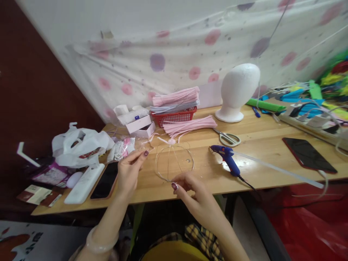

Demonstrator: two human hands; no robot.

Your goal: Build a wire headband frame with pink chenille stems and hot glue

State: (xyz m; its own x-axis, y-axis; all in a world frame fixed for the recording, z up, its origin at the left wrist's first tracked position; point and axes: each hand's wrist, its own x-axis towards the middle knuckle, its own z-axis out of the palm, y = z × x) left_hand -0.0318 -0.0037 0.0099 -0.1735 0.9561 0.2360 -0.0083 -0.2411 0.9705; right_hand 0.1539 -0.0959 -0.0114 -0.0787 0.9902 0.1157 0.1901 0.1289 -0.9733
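Note:
A thin wire hoop (194, 164) stands over the wooden table in front of me, with fine wires crossing inside it. My right hand (196, 191) pinches the hoop at its near edge between thumb and fingers. To the left of the hoop, my left hand (131, 169) is raised with thumb and fingertips pressed together. A faint thin strand shows near those fingertips, but what they hold is too fine to make out. Just beyond the hoop lies a small pink coil (171, 141) of pipe cleaner. A blue glue gun (227, 158) rests to the right, a clear glue stick (282, 169) extending from it.
Scissors (230, 139) lie behind the glue gun. Pink pipe cleaners (189, 125) lie before a red basket (176, 117). A white foam head (239, 87) stands at the back. Phones (308, 154) lie at both sides. A plastic bag (80, 145) and power strip (307, 125) flank the table.

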